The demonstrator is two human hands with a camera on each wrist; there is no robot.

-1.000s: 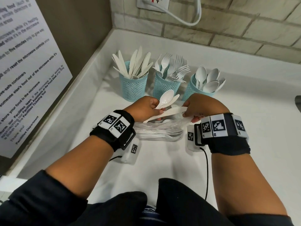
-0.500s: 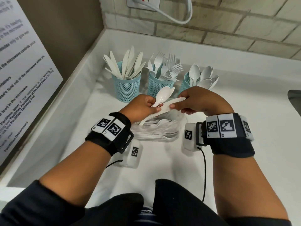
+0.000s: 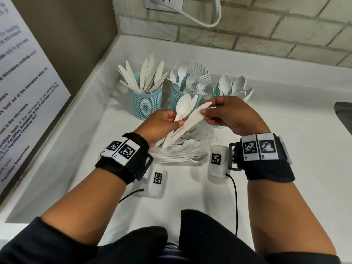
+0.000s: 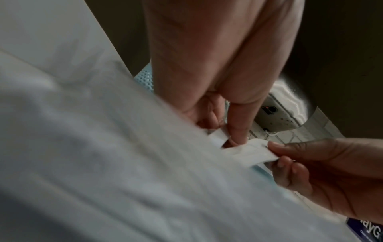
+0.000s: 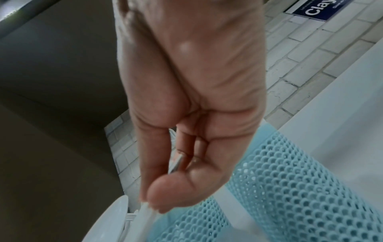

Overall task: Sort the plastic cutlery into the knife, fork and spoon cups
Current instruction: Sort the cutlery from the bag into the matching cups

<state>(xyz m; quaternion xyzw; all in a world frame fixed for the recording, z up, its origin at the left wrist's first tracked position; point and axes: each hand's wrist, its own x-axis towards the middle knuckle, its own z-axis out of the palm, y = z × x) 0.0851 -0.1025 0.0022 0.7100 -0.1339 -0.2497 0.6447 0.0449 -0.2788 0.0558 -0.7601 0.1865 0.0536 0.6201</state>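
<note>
Three teal mesh cups stand in a row at the back of the white counter: the knife cup (image 3: 145, 98), the fork cup (image 3: 183, 97) and the spoon cup (image 3: 219, 92). My left hand (image 3: 162, 124) grips a small bunch of white cutlery, with two spoons (image 3: 183, 105) sticking up from it. My right hand (image 3: 224, 115) pinches the blade end of a white knife (image 3: 192, 119) that slants out of that bunch. In the left wrist view the right fingertips (image 4: 277, 147) pinch the knife (image 4: 253, 152). A heap of loose cutlery in clear plastic (image 3: 181, 153) lies under both hands.
A brick wall with a socket and white cable (image 3: 200, 18) runs behind the cups. On the left wall hangs a printed notice (image 3: 22, 92). A sink edge (image 3: 342, 115) shows at the far right. Bare counter (image 3: 295, 103) lies to the right of the cups.
Both hands have risen a little from the heap with the cutlery. The right hand's pinch has shifted to the knife's blade end, and the knife slants more steeply.
</note>
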